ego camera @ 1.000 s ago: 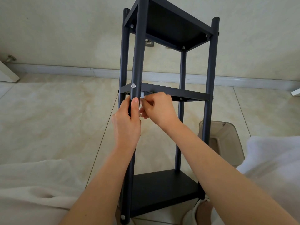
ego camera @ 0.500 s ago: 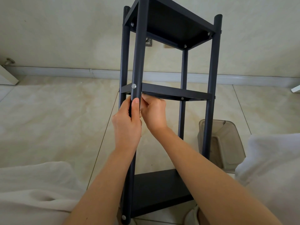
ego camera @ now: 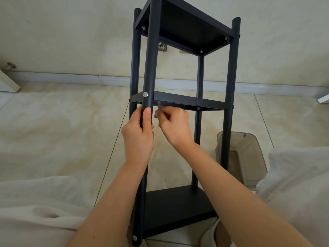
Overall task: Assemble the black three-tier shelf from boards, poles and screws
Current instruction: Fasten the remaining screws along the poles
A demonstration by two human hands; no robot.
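A black three-tier shelf [ego camera: 187, 100] stands upright on the tiled floor in front of me, with all three boards held between black poles. My left hand [ego camera: 138, 138] grips the nearest pole [ego camera: 151, 50] just below the middle board, thumb lying up along it. A silver screw head [ego camera: 145, 94] shows on that pole at the middle board. My right hand [ego camera: 173, 124] pinches a small silver hex key [ego camera: 159, 106] that points up under the middle board, right beside the near pole.
A translucent grey plastic bin [ego camera: 238, 157] sits on the floor behind the shelf's right pole. White fabric covers my legs at the bottom left [ego camera: 35, 211] and right [ego camera: 299, 184]. The wall and baseboard [ego camera: 71, 77] run close behind the shelf.
My right hand has drawn slightly away from the pole and turned, so the silver key shows again below the middle board. My left hand keeps its grip on the near pole.
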